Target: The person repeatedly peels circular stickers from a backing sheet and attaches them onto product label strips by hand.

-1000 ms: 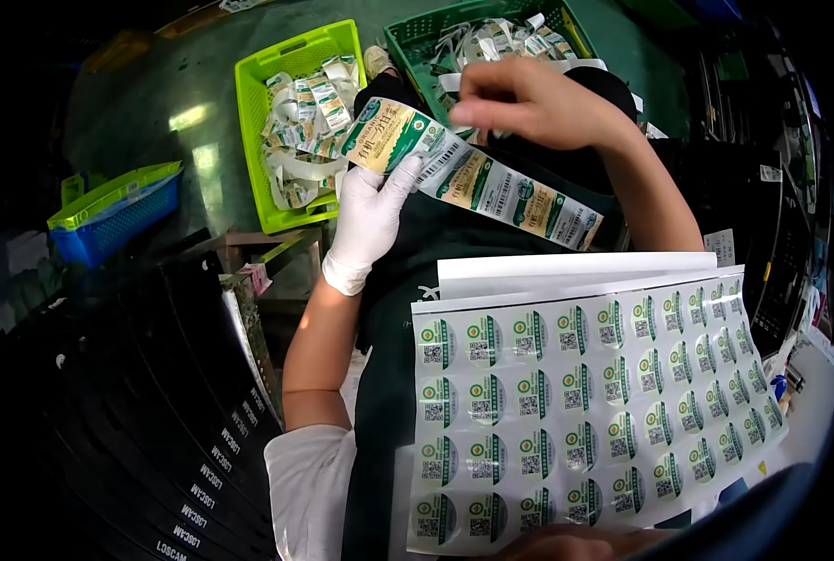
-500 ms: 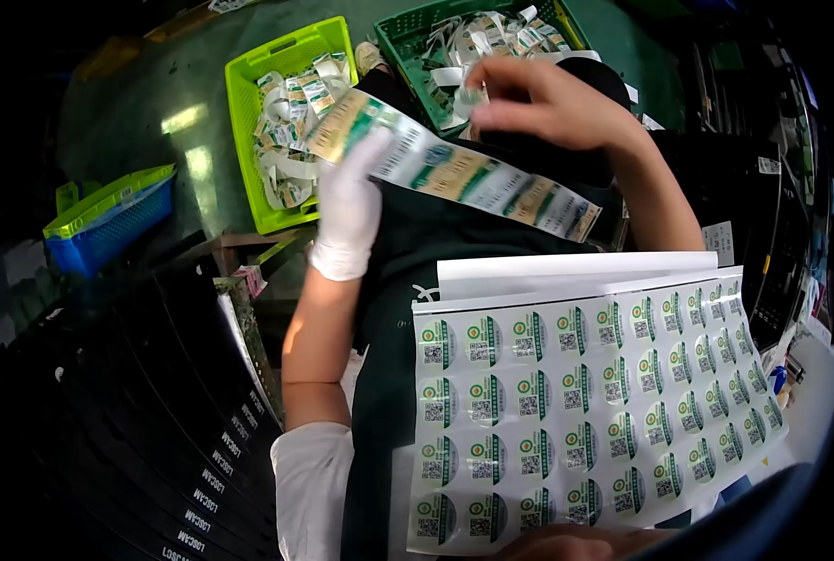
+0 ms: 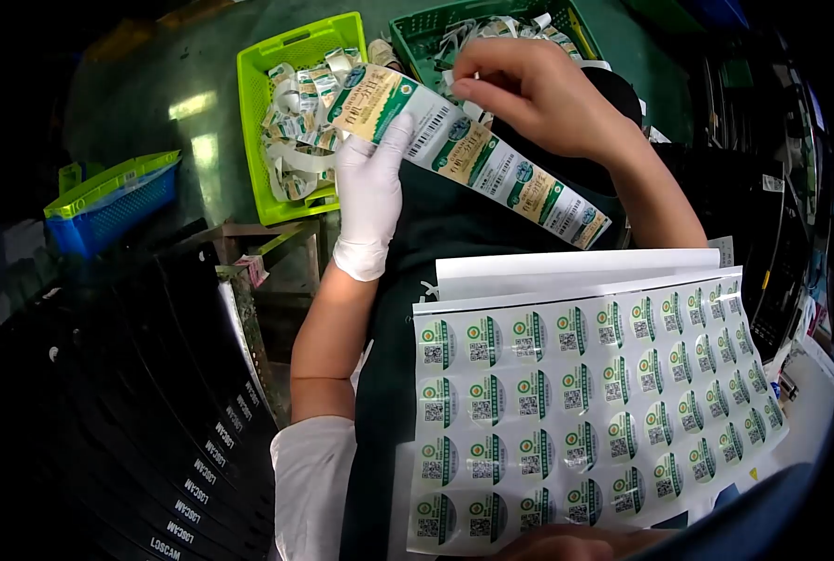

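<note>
My left hand (image 3: 372,192), in a white glove, pinches a strip of printed labels (image 3: 478,159) near its upper left end, thumb on top. The strip slants down to the right across my dark lap. My right hand (image 3: 534,93) is bare and hangs just above the strip, thumb and forefinger pressed together; whether something small is between them is too small to tell. A white sheet of round green stickers with codes (image 3: 585,411) lies over my lap nearer to me, with white paper (image 3: 576,266) behind it.
A lime green crate (image 3: 251,122) with label strips stands beyond my left hand, a dark green crate (image 3: 408,47) with more strips beyond my right. A blue and green basket (image 3: 108,220) is at the far left, black crates (image 3: 146,374) at the lower left.
The left hand and strip swung left, then came back right and up a little. Over the strip, the right hand's thumb and forefinger have closed together.
</note>
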The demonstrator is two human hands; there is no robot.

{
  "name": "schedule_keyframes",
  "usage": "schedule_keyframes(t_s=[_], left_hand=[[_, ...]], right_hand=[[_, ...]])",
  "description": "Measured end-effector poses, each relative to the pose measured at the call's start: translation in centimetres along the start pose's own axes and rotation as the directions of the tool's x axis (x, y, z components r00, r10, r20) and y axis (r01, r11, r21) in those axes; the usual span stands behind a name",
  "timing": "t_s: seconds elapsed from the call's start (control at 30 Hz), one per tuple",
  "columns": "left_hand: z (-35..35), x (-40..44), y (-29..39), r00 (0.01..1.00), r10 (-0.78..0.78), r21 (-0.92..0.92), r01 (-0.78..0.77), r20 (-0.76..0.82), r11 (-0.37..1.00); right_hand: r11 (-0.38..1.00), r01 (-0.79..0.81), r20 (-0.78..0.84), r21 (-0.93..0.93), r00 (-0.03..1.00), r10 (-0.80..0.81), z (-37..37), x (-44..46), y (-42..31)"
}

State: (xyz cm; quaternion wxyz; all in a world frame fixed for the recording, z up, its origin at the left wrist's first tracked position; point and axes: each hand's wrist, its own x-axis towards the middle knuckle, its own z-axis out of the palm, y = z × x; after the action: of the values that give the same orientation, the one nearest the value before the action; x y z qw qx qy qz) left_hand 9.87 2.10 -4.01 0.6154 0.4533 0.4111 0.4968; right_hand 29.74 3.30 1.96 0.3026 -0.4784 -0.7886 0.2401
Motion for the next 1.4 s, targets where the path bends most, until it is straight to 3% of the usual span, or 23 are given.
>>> schedule_keyframes(t_s=[0.03, 0.07, 0.23, 0.43, 0.5, 0.53, 0.6, 0.67, 0.73, 0.77, 0.8, 0.87, 0.9, 0.93, 0.97, 1.03, 1.07, 1.17, 1.4], left_hand=[[0.3, -0.4, 0.4, 0.999, -0.038, -0.06, 0.038, 0.008, 0.997], [-0.3, -0.4, -0.1, 0.997, -0.058, 0.004, 0.058, 0.051, 0.998], [-0.8, -0.4, -0.1, 0.998, -0.05, -0.006, 0.05, 0.039, 0.999], [-0.9, -0.8, -0.6, 0.999, -0.002, 0.018, 0.001, 0.05, 1.0], [-1.1, -1.1, -0.2, 0.999, -0.032, 0.167, 0.025, 0.039, 0.986], [-1.6, -0.7, -0.9, 0.998, -0.001, 0.016, 0.0, 0.058, 1.0], [-2.1, -0.5, -0.5, 1.0, 0.001, 0.005, -0.001, 0.015, 1.0], [-2.2, -0.2, 0.5, 1.0, 0.025, 0.014, -0.025, -0.015, 1.0], [-0.2, 0.2, 1.0, 0.999, -0.033, 0.018, 0.033, 0.008, 0.999], [0.5, 0.3, 1.9, 0.997, -0.076, -0.407, 0.082, 0.031, 0.91], [0.7, 0.2, 2.7, 0.99, -0.017, -0.545, 0.09, 0.138, 0.834], [1.0, -0.4, 0.6, 0.979, -0.105, -0.254, 0.148, 0.176, 0.956], [1.1, -0.7, 0.3, 0.956, -0.152, 0.011, 0.154, 0.249, 0.988], [1.6, -1.0, -1.2, 0.947, -0.188, -0.077, 0.214, 0.261, 0.974], [1.4, -1.2, -2.0, 0.953, -0.208, -0.109, 0.236, 0.221, 0.966], [1.9, -1.0, -1.4, 0.964, -0.224, -0.209, 0.251, 0.145, 0.945], [2.0, -0.8, -0.9, 0.969, -0.222, -0.269, 0.242, 0.106, 0.932], [1.4, -0.1, -1.0, 0.973, -0.219, -0.214, 0.231, 0.08, 0.949], [0.7, -0.1, -1.8, 0.966, -0.23, -0.08, 0.24, 0.119, 0.967]], right_hand=[[0.997, 0.078, -0.011, -0.022, 0.997, -0.079, 0.4, 0.4, -0.2], [0.987, 0.156, -0.021, -0.045, 0.987, -0.157, 0.6, 0.8, -0.3], [0.972, 0.124, 0.12, -0.2, 0.988, -0.101, 1.4, 1.9, -1.9], [0.892, 0.152, 0.141, -0.426, 0.985, -0.1, 1.9, 2.2, -2.1], [0.841, 0.008, 0.083, -0.542, 0.996, 0.043, 1.5, 2.4, -0.7], [0.802, -0.061, 0.047, -0.595, 0.993, 0.11, 1.3, 2.6, 0.0], [0.865, -0.083, 0.091, -0.495, 0.985, 0.146, 0.4, 2.8, 0.3], [0.955, -0.229, 0.378, -0.185, 0.881, 0.285, -0.6, 2.8, -0.5], [0.98, -0.172, 0.496, 0.103, 0.863, 0.1, -1.7, 1.0, 0.6], [0.975, -0.111, 0.408, 0.194, 0.913, 0.022, -0.9, 0.9, 0.4], [0.963, -0.079, 0.321, 0.256, 0.947, -0.007, -0.4, 1.3, 0.0], [0.95, -0.116, 0.223, 0.289, 0.973, 0.051, -0.1, 2.3, -0.2], [0.94, -0.12, 0.184, 0.318, 0.981, 0.063, -0.1, 2.6, -0.2], [0.96, -0.045, 0.045, 0.275, 0.998, 0.034, 0.1, 2.9, -0.3], [0.97, -0.155, 0.194, 0.186, 0.974, 0.119, -1.9, 3.2, -0.7], [0.977, -0.166, 0.138, 0.134, 0.979, 0.147, -3.2, 2.4, -1.5], [0.996, -0.07, 0.128, 0.063, 0.99, 0.062, -2.8, 1.8, -0.9], [0.977, 0.186, 0.128, -0.104, 0.977, -0.172, -1.8, 0.8, 0.7], [0.938, 0.193, 0.265, -0.288, 0.957, -0.116, -0.4, 1.6, -0.1]])
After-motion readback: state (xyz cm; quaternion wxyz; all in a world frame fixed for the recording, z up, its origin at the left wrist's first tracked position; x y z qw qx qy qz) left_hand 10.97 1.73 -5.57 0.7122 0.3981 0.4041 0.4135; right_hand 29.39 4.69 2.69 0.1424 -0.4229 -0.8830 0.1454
